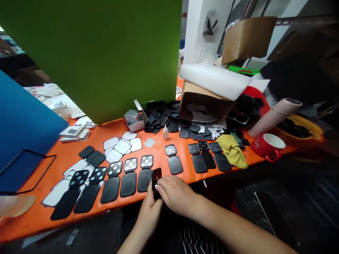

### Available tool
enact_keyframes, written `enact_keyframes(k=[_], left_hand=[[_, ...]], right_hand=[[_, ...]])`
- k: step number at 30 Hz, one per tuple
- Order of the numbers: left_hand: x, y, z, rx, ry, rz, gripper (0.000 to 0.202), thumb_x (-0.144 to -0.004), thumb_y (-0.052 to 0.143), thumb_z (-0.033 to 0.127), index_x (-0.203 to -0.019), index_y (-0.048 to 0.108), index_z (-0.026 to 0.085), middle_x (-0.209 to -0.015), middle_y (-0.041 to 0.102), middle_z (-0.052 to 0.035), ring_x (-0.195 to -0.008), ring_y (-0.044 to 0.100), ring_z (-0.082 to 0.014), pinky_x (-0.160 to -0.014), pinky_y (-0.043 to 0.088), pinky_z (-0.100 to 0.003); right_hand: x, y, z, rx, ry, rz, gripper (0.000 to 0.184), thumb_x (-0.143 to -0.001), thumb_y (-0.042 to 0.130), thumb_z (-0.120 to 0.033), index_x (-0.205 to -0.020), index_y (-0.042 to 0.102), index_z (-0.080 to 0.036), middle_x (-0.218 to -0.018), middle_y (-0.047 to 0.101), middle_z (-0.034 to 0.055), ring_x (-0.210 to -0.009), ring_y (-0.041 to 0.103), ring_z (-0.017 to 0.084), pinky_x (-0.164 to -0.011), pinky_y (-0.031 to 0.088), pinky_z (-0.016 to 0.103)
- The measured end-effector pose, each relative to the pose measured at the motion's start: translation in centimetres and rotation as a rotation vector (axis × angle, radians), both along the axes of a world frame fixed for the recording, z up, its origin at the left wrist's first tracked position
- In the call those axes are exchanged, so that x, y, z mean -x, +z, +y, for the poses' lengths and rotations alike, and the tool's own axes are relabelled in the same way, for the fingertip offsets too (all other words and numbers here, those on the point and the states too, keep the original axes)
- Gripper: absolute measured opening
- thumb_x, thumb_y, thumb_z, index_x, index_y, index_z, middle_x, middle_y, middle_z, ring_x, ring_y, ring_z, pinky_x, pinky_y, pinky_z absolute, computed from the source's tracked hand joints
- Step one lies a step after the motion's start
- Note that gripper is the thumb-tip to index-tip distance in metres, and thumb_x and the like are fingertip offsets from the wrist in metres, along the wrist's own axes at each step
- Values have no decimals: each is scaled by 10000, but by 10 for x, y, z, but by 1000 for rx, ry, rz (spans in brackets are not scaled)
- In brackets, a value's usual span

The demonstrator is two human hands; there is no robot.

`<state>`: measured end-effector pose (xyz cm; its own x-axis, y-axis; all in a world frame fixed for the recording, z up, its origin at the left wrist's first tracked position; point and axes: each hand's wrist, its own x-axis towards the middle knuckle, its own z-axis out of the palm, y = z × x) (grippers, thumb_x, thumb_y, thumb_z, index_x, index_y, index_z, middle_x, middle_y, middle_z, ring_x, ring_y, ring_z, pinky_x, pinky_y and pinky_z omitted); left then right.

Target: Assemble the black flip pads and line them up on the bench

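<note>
Both my hands meet at the front edge of the orange table (159, 148). My left hand (150, 211) grips a small black plastic part (156, 176) from below and holds it upright. The fingers of my right hand (173, 194) are pinched on the same part from the right. Just to the left lies a row of several open black hinged cases (128, 176), some with metal discs in their upper halves. More open cases (174, 158) lie to the right.
A green board (100, 53) stands at the back, a blue panel (23, 130) at left. A pile of black parts (161, 118), a cardboard box (203, 106), a small glue bottle (165, 132), a yellow cloth (233, 150), a red cup (267, 145) and white sheets (123, 145) lie around.
</note>
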<state>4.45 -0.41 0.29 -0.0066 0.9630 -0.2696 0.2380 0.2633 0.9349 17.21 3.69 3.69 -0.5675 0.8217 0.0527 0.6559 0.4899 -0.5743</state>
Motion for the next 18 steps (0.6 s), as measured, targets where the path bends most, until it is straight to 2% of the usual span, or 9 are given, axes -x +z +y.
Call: enact_keyframes(k=[4,8,14,18], left_hand=[[2,-7,-5,-97,-112,185,584,-778,380,155,-1344,232,157,-1321,402,-104,-1291,215,-224,-1042,205,-374],[2,-5,-8,-96,-173,216,522,-843,364,236,-1345,239,164,-1310,413,-119,-1292,212,-231,-1032,235,-376],[1,0,-9,-107,-157,102,486,-850,383,256,-1320,305,162,-1239,488,-129,-1213,362,-264,-982,310,-402],[-2,7,-7,-46,-91,-50,478,-829,430,278,-1285,369,148,-1184,539,-126,-1114,469,-278,-909,386,-393]], right_hand=[[3,4,-6,-33,-17,-89,241,-890,334,-264,-815,544,-172,-784,595,62,-764,534,183,-705,385,291],[2,6,-6,11,-1,-19,221,-866,393,-322,-829,546,-167,-810,603,60,-768,540,175,-703,378,273],[4,1,-2,96,-16,156,220,-804,480,-315,-636,492,-172,-617,524,-13,-573,452,101,-533,305,214],[7,-7,0,209,-53,320,215,-780,505,-293,-607,486,-166,-589,480,-27,-565,431,92,-533,302,210]])
